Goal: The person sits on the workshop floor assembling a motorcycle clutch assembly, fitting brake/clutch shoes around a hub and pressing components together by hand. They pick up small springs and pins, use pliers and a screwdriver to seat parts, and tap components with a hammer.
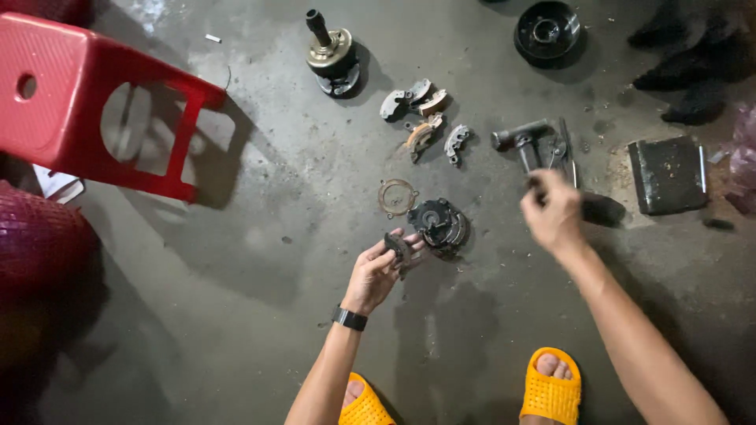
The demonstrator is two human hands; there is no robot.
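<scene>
Repair workshop: oily concrete floor (260, 236) w/ clutch parts (415, 101) (tools too).

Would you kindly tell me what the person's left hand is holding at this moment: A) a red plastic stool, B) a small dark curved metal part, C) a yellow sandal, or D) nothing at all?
B: the left hand has its fingers closed around a small dark curved part, held just above the concrete floor beside the round dark assembly.

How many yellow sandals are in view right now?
2. One yellow sandal is at the bottom edge under the left forearm, partly cut off; the other yellow sandal is to its right, beside the right forearm.
</scene>
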